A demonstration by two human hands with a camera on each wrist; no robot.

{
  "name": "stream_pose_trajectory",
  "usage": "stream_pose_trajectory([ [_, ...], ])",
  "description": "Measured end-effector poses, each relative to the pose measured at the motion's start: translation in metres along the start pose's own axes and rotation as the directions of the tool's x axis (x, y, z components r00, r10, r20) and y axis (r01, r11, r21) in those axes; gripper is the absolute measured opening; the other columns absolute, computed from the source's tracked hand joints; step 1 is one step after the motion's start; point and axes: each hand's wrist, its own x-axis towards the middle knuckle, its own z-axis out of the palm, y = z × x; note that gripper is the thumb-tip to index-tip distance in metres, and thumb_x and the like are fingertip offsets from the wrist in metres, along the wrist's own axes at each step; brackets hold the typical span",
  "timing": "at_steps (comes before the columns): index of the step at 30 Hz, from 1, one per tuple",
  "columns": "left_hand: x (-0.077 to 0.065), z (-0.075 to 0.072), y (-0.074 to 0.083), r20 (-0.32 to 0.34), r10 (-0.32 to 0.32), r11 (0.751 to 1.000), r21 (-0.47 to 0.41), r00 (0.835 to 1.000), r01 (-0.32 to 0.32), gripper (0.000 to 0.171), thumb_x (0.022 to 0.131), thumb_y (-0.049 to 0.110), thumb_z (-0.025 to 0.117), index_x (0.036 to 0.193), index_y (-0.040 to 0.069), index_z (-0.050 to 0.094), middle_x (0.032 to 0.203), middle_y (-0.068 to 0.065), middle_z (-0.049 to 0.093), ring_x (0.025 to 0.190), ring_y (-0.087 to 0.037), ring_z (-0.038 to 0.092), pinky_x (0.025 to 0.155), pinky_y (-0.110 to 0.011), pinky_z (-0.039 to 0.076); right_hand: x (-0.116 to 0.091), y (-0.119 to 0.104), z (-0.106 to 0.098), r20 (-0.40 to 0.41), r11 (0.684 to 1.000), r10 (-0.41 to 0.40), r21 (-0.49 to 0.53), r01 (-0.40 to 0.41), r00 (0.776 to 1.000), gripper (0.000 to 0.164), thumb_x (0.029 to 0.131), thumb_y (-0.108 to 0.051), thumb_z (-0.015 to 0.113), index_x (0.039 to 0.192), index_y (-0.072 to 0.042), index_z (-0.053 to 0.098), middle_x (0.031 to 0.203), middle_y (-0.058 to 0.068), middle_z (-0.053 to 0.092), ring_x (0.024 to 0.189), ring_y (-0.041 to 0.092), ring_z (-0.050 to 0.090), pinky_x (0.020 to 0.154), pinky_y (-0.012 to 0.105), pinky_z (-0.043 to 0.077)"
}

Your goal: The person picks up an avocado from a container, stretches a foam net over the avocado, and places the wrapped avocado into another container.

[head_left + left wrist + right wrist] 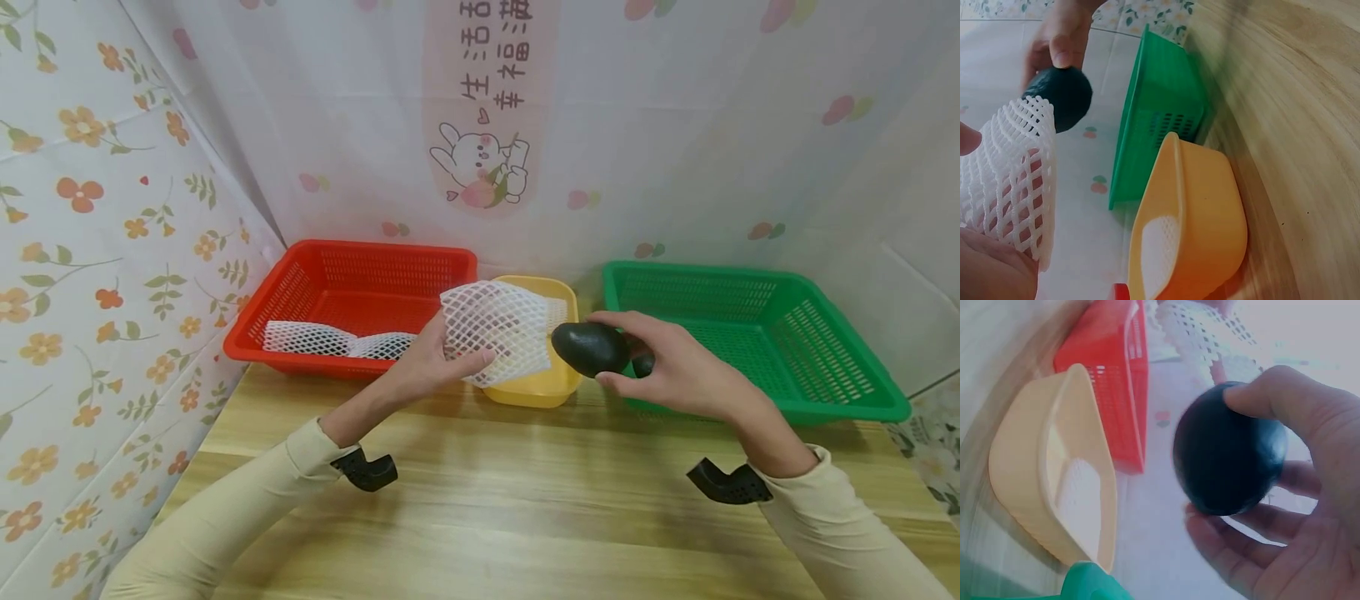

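Note:
My left hand [431, 354] holds a white foam net sleeve [498, 329], its thumb on the near side and its other fingers showing through the mesh. The sleeve's open end faces right. My right hand [675, 358] grips a dark avocado [592, 348] between thumb and fingers, just right of the sleeve. In the right wrist view the avocado [1229, 450] is dark and smooth, with the thumb pressed on it. In the left wrist view it appears close to the edge of the net sleeve [1016, 175]; whether they touch I cannot tell.
A red basket [401, 250] at the left holds white foam net sleeves [311, 338]. Between the baskets stands a yellow bin [536, 392] with white netting [1160, 253] inside. The green basket [825, 408] is at the right; a second dark object [642, 364] shows behind my right fingers.

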Motion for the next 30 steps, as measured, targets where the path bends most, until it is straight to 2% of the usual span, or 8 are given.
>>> stream_pose_trajectory([
  [5, 0.001, 0.002, -0.002, 0.041, 0.016, 1.0, 0.001, 0.999, -0.016, 0.067, 0.092, 0.016, 0.07, 0.149, 0.008, 0.035, 0.133, -0.011, 0.056, 0.115, -0.028, 0.059, 0.095, -0.039, 0.052, 0.002, 0.001, 0.003, -0.053, 0.999, -0.047, -0.003, 0.047, 0.997, 0.068, 0.087, -0.017, 0.082, 0.147, -0.013, 0.051, 0.129, 0.003, 0.06, 0.096, 0.017, 0.06, 0.074, 0.037, 0.056],
  [9, 0.003, 0.004, -0.002, 0.08, 0.042, 0.999, 0.01, 0.996, -0.043, 0.068, 0.092, 0.015, 0.07, 0.15, 0.007, 0.035, 0.133, -0.011, 0.058, 0.115, -0.029, 0.06, 0.096, -0.039, 0.052, 0.006, 0.002, 0.008, -0.062, 0.997, -0.079, 0.011, 0.08, 0.995, 0.068, 0.086, -0.016, 0.082, 0.148, -0.014, 0.052, 0.128, 0.002, 0.061, 0.097, 0.016, 0.058, 0.072, 0.035, 0.054],
  [12, 0.005, 0.005, -0.001, 0.109, 0.059, 0.998, 0.028, 0.992, -0.062, 0.069, 0.092, 0.015, 0.07, 0.151, 0.007, 0.034, 0.134, -0.01, 0.057, 0.118, -0.031, 0.058, 0.098, -0.039, 0.051, 0.007, 0.002, 0.011, -0.06, 0.996, -0.079, 0.03, 0.081, 0.995, 0.069, 0.087, -0.017, 0.081, 0.149, -0.014, 0.051, 0.131, 0.002, 0.06, 0.1, 0.016, 0.058, 0.077, 0.035, 0.055],
  [15, 0.006, 0.006, 0.0, 0.125, 0.054, 0.996, 0.057, 0.991, -0.062, 0.07, 0.092, 0.016, 0.07, 0.151, 0.008, 0.034, 0.136, -0.008, 0.056, 0.121, -0.034, 0.056, 0.1, -0.038, 0.049, 0.008, 0.001, 0.013, -0.061, 0.996, -0.065, 0.057, 0.068, 0.996, 0.068, 0.088, -0.017, 0.081, 0.149, -0.012, 0.05, 0.135, 0.004, 0.059, 0.107, 0.018, 0.06, 0.086, 0.041, 0.056],
  [18, 0.006, 0.006, 0.001, 0.13, 0.048, 0.995, 0.08, 0.99, -0.059, 0.071, 0.092, 0.018, 0.071, 0.151, 0.009, 0.034, 0.136, -0.007, 0.056, 0.121, -0.032, 0.056, 0.1, -0.038, 0.049, 0.01, 0.0, 0.016, -0.065, 0.993, -0.045, 0.102, 0.051, 0.997, 0.067, 0.089, -0.017, 0.08, 0.149, -0.012, 0.05, 0.137, 0.004, 0.058, 0.111, 0.02, 0.06, 0.091, 0.042, 0.054],
  [25, 0.008, 0.007, 0.0, 0.153, 0.052, 0.994, 0.092, 0.987, -0.066, 0.07, 0.091, 0.021, 0.072, 0.151, 0.011, 0.036, 0.133, -0.005, 0.058, 0.113, -0.023, 0.059, 0.095, -0.037, 0.052, 0.014, -0.002, 0.025, -0.061, 0.959, -0.022, 0.28, 0.038, 0.998, 0.063, 0.091, -0.012, 0.078, 0.147, -0.01, 0.049, 0.136, 0.007, 0.056, 0.113, 0.023, 0.061, 0.095, 0.027, 0.051],
  [30, 0.009, 0.008, 0.0, 0.168, 0.068, 0.992, 0.093, 0.983, -0.085, 0.07, 0.091, 0.019, 0.072, 0.151, 0.01, 0.036, 0.133, -0.003, 0.057, 0.114, -0.021, 0.057, 0.097, -0.036, 0.051, 0.015, -0.001, 0.032, -0.049, 0.924, 0.025, 0.381, -0.004, 0.998, 0.057, 0.093, -0.009, 0.075, 0.145, -0.008, 0.05, 0.128, 0.011, 0.062, 0.11, 0.024, 0.064, 0.091, 0.032, 0.054],
])
